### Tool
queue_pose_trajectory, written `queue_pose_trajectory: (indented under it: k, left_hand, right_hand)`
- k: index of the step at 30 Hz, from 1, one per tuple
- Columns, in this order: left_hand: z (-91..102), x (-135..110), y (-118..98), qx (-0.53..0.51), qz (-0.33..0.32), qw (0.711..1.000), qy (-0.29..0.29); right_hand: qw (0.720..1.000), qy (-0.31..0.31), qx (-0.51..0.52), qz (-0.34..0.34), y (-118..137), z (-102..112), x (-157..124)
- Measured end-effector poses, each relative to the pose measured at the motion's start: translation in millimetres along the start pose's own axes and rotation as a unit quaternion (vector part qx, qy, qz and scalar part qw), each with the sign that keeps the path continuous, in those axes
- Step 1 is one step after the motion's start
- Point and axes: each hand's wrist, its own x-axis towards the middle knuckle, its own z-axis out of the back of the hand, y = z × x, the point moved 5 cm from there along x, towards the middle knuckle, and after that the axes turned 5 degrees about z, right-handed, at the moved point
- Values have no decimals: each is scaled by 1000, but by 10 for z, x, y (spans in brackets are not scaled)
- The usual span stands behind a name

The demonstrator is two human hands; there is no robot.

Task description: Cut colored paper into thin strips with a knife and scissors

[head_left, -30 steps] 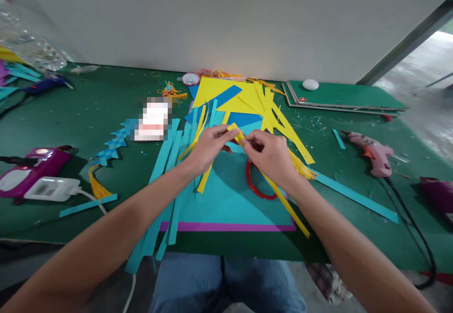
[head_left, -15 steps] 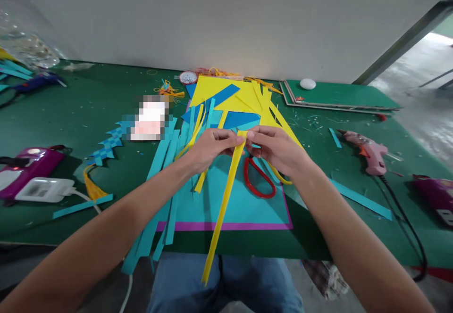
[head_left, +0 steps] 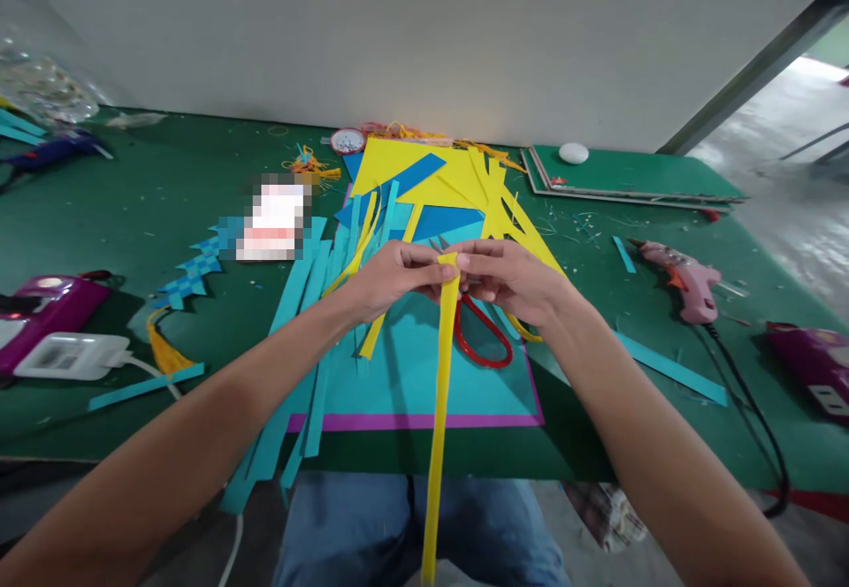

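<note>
My left hand (head_left: 393,276) and my right hand (head_left: 509,276) meet above the table, both pinching the top end of a long yellow paper strip (head_left: 441,392). The strip hangs straight down past the table's front edge, over my lap. Beneath my hands lies a teal sheet (head_left: 411,366) on a purple one, with red-handled scissors (head_left: 483,339) resting on it just under my right hand. Teal strips (head_left: 309,304) fan out to the left of my left hand. Yellow and blue sheets (head_left: 424,182) lie behind my hands.
A pink glue gun (head_left: 680,276) with a black cord lies at the right, a purple device (head_left: 809,362) further right. At the left sit a purple device (head_left: 46,304), a white adapter (head_left: 66,355) and a woven blue strip (head_left: 192,273). A green board (head_left: 630,185) lies at the back right.
The yellow strip, first held folded and trailing to the right under my right arm, has swung round and now hangs straight down from both pinching hands. The camera drifted slightly.
</note>
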Motion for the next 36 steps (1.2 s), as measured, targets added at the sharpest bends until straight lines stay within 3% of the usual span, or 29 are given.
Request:
queue_pose_trajectory:
  k: [5,13,20,29,36]
  left_hand:
    - [29,2,14,21,23,999,-25]
    - [4,-13,-22,5,41,999,20]
    - [-20,-13,-4,-11,46,997,54]
    - [-40,-26,-19,47,19,998,-20]
    - [-64,-39,-42,57,18,998,-17]
  right_hand:
    - [1000,-3,14,-14,-32,36,11]
    - [999,-16,21,-41,-88,23,31]
    - [999,-28,-2,-20,-77,22,30]
    - [997,-36,-68,-1,-37,40,14]
    - [993,-60,-97,15,-3,88,-4]
